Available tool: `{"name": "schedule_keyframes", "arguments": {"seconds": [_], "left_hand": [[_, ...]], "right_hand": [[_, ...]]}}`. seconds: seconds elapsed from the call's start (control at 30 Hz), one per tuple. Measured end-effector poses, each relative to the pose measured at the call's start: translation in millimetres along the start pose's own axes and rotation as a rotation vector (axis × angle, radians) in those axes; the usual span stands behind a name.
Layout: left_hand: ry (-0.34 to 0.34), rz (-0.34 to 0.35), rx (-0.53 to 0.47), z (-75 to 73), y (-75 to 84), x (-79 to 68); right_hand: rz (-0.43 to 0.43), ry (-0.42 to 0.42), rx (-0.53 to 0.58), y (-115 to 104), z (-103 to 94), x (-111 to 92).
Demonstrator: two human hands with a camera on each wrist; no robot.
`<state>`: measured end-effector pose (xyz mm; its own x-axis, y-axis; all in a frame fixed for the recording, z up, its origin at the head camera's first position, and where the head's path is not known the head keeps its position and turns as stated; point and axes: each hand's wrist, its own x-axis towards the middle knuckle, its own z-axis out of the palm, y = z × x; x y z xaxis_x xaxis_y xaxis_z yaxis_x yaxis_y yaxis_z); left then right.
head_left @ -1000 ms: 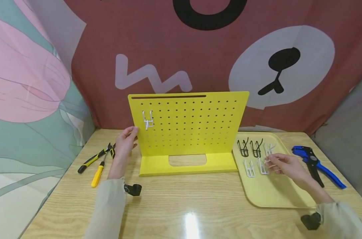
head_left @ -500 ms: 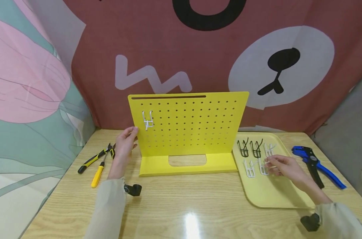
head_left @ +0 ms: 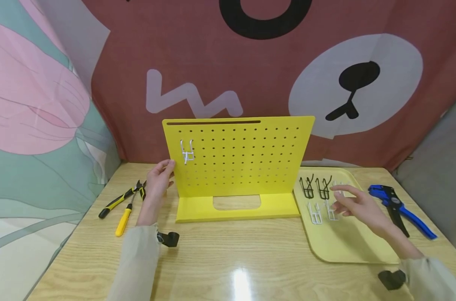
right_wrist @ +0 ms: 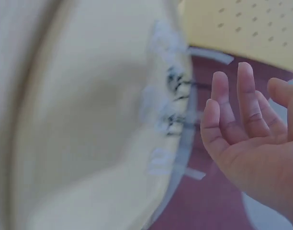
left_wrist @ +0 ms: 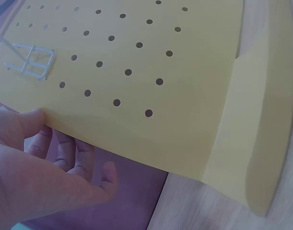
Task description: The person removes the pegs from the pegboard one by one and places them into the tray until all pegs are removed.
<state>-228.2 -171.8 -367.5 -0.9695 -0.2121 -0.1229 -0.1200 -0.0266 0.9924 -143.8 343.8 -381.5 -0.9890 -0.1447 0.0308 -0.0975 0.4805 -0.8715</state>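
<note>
A yellow pegboard (head_left: 235, 159) stands upright on its base, with one white wire hook (head_left: 188, 151) hung near its upper left. My left hand (head_left: 160, 175) grips the board's left edge; in the left wrist view the thumb (left_wrist: 34, 122) lies on the front face and the fingers are behind. Over the yellow tray (head_left: 348, 246) hovers my right hand (head_left: 359, 207), fingers spread and nothing between them, close above a white wire hook (head_left: 331, 211). Another white hook (head_left: 315, 214) lies left of it. Behind them are two black hooks (head_left: 308, 187) and a white hook partly hidden by the fingers.
Left of the board lie yellow-and-black pliers (head_left: 116, 202) and a yellow-handled screwdriver (head_left: 123, 221). Blue-and-black wire strippers (head_left: 395, 205) rest right of the tray. A printed cloth (head_left: 265, 75) hangs behind the wooden table (head_left: 213, 259).
My right hand has lifted slightly and its fingers have spread apart, away from the white hook. The left hand stays on the board's edge.
</note>
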Motion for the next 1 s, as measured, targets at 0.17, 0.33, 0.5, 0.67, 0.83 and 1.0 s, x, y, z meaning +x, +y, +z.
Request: {"name": "schedule_keyframes", "arguments": {"seconds": [0.17, 0.33, 0.5, 0.67, 0.83, 1.0], "left_hand": [[-0.002, -0.001, 0.002, 1.6, 0.3, -0.2], [-0.001, 0.0, 0.003, 2.8, 0.0, 0.1], [0.007, -0.002, -0.002, 4.2, 0.1, 0.3], [0.012, -0.006, -0.005, 3.5, 0.1, -0.2], [0.013, -0.004, -0.01, 2.3, 0.2, -0.2], [0.013, -0.011, -0.018, 2.6, 0.6, 0.5]], "right_hand": [[-0.091, 0.004, 0.071, -23, 20.2, 7], [-0.163, 0.083, 0.333, -34, 55.7, 16], [-0.166, 0.156, 0.478, -46, 95.9, 29], [-0.137, 0.142, 0.433, -61, 128.0, 45], [-0.149, 0.08, 0.362, -81, 156.0, 61], [-0.201, 0.005, 0.328, -105, 178.9, 73]]}}
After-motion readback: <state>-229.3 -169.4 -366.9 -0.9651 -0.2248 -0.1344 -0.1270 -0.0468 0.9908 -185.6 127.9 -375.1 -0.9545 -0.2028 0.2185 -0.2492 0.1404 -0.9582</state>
